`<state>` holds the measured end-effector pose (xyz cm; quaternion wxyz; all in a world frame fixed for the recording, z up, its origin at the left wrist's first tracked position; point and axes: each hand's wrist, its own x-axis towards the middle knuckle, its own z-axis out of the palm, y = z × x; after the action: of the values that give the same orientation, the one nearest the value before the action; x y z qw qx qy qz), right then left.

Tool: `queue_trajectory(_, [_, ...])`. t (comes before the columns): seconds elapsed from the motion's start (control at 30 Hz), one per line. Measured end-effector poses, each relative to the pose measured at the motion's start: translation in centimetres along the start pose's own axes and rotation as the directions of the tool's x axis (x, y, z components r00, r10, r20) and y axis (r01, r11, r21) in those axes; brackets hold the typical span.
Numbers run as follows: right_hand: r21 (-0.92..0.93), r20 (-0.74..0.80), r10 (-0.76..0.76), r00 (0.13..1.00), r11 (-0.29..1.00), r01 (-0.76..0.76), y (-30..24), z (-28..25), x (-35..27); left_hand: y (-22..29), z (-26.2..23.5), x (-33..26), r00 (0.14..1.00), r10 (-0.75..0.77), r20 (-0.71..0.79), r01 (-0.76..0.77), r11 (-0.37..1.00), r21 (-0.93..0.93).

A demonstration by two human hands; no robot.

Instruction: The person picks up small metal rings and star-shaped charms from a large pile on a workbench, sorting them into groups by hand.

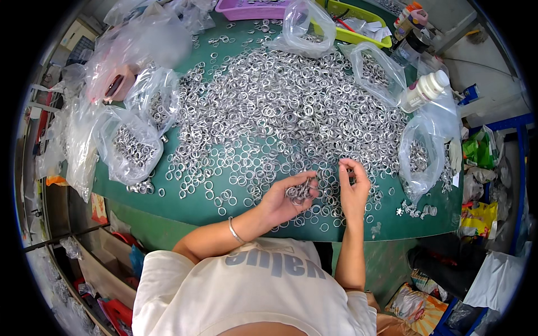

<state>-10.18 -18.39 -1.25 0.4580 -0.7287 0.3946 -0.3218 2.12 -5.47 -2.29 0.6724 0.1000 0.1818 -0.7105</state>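
Observation:
My left hand (276,203), palm up with curled fingers, cradles a handful of small silver metal rings (298,192) just above the near part of the table. To its right, my right hand (354,195) is raised with thumb and fingertips drawn together. Whatever those fingertips pinch, if anything, is too small to make out. Beyond both hands spreads a wide heap of loose metal rings (269,95), thinning to scattered single rings around and under my hands. They lie on a green tabletop (398,225).
Clear plastic bags holding rings stand at the left (134,148) and right (420,159). A white bottle (427,89) tilts at the right, near a dark-lidded jar (414,46). Purple (252,12) and yellow-green trays (358,38) sit at the far edge. A pink container (119,83) rests among bags.

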Motion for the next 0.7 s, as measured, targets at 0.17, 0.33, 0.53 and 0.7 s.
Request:
queue_trajectory(0.17, [-0.155,-0.020,0.002,1.000,0.988,-0.005,-0.4,-0.2,0.1,0.3,1.4,-1.6,0.992,0.052,-0.113,-0.044,0.996,0.073])
queue_trajectory(0.33, [-0.155,0.086,-0.094,0.992,0.982,0.107,-0.9,0.1,-0.6,0.9,-0.1,-1.4,0.998,0.016,-0.058,-0.015,1.000,0.018])
queue_trajectory(0.53, [-0.474,0.241,-0.263,0.934,0.808,0.349,-0.8,0.7,-0.2,0.8,-0.5,-1.9,0.998,-0.031,-0.062,0.033,0.999,0.021])
queue_trajectory(0.7, [-0.489,0.419,-0.221,0.881,0.762,0.424,-0.8,0.8,-2.4,0.6,-0.9,-2.3,0.995,0.005,-0.098,0.005,0.995,0.099])
